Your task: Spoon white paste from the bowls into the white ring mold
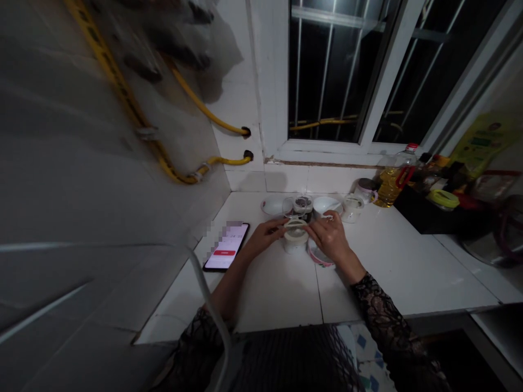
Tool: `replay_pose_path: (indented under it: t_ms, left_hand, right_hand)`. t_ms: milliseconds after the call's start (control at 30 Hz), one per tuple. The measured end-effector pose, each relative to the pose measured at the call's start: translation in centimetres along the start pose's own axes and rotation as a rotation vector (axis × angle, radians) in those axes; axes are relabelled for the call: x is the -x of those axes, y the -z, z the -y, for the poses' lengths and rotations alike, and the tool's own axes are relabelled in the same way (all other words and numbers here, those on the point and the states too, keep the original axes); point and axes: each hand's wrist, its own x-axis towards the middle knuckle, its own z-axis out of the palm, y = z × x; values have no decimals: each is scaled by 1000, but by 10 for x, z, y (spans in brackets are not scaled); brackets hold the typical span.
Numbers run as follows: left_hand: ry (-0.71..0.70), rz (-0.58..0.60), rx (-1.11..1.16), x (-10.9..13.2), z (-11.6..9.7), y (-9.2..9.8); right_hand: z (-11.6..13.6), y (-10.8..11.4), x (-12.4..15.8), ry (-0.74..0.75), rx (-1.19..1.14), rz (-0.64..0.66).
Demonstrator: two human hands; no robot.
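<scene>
A small off-white jar (295, 244) stands on the counter in front of me, with a pale-rimmed, see-through lid (296, 224) at its top. My left hand (265, 237) pinches the lid's left edge. From the other side my right hand (329, 234) grips the right edge, fingers bent. Whether the lid sits fully on the jar I cannot tell. Partly under my right hand lies a dish with a pink rim (321, 258). Just behind the jar are a clear container with dark contents (303, 204), a shallow bowl (274, 206) and a white bowl (326, 203).
A lit phone (226, 247) lies left of my left forearm. Another white jar (353, 208), a lidded mug (365, 190) and an oil bottle (391, 179) stand back right, beside a black box (423, 212) of condiments. A pale cable (204, 286) crosses the lower left.
</scene>
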Motion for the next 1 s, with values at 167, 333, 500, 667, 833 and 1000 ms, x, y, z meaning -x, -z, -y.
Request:
replay_pose_path:
  t_ms: [167, 333, 500, 667, 833, 1000]
  left_hand:
    - [-6, 14, 6, -1, 0, 0]
    - [-6, 1, -1, 0, 1, 0]
    - [-5, 8, -2, 0, 2, 1]
    - [-12, 1, -14, 0, 3, 1]
    - [-17, -1, -7, 0, 2, 1]
    - [-23, -1, -3, 0, 2, 1]
  right_hand:
    - [-23, 9, 10, -249, -97, -188]
    - [-46, 16, 28, -360, -154, -115]
    - [-52, 14, 32, -274, -65, 18]
    - [-47, 5, 31, -90, 66, 174]
    - [-34, 3, 28, 7, -7, 237]
    - [-25, 7, 26, 29, -129, 270]
